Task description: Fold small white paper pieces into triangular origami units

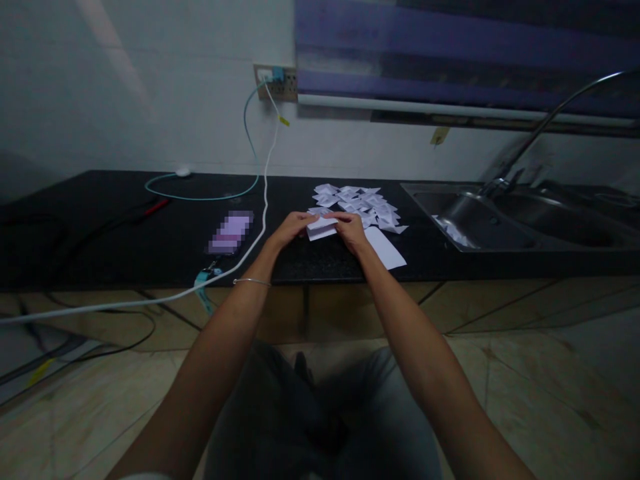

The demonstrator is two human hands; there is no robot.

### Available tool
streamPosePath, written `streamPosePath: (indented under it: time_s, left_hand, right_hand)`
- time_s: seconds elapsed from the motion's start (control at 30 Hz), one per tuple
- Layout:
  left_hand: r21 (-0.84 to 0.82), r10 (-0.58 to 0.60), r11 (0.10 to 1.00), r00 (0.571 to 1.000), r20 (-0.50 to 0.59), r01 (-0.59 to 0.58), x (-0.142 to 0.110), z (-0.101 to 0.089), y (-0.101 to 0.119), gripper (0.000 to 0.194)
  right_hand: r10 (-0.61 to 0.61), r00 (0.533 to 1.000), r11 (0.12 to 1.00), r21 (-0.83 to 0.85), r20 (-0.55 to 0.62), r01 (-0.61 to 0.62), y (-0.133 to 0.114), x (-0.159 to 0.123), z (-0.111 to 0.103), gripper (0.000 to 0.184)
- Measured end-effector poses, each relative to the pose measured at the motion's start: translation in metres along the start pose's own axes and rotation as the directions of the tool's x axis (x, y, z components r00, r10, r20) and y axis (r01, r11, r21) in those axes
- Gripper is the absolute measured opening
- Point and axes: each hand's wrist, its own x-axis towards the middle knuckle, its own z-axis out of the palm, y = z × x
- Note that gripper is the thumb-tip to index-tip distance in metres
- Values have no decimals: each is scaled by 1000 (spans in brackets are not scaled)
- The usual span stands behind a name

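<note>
Between my two hands is a white sheet of paper [321,233], folded over, with its upper flap raised along the far side. My left hand [294,227] pinches its left edge, and my right hand [351,229] grips the right edge with the fingers bent over the top. Just beyond lies a spread of folded white paper pieces [357,199], several of them overlapping. Flat paper sheets [385,248] rest beside my right wrist, partly covered by that forearm.
The black countertop [125,233] carries a phone [231,231] on a teal strap [201,287] at left. A white cable [265,193] runs from the wall socket [283,83] across the counter past my left forearm. A steel sink [480,223] with a tall faucet [540,127] is at right.
</note>
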Motion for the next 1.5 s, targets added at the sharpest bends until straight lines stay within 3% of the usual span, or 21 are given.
streamPosePath:
  time_s: [0.13, 0.3, 0.37, 0.6, 0.87, 1.27, 1.5]
  left_hand:
    - [65, 4, 998, 999, 45, -7, -3, 4, 3, 42]
    - [13, 51, 999, 996, -75, -51, -3, 3, 1, 45]
    - [8, 47, 999, 995, -86, -46, -2, 1, -1, 46]
    - [-13, 12, 1000, 999, -50, -12, -3, -2, -1, 49]
    - [61, 6, 998, 993, 121, -14, -9, 5, 12, 48]
    - [31, 94, 995, 986, 137, -99, -5, 0, 6, 58]
    - [113, 79, 989, 987, 139, -96, -8, 1, 11, 55]
  right_hand:
    - [0, 1000, 1000, 4, 2, 0, -2, -1, 0, 26]
    - [201, 980, 974, 106, 8, -201, -11, -1, 4, 44]
    - [223, 974, 972, 70, 46, -226, -13, -1, 6, 47]
    - [107, 984, 982, -167, 143, -83, -15, -6, 7, 52]
    - [57, 993, 988, -146, 106, -41, -12, -5, 3, 45]
    - [62, 960, 962, -273, 274, 16, -17, -8, 4, 46]
    - [66, 967, 960, -279, 244, 5, -16, -7, 4, 43]
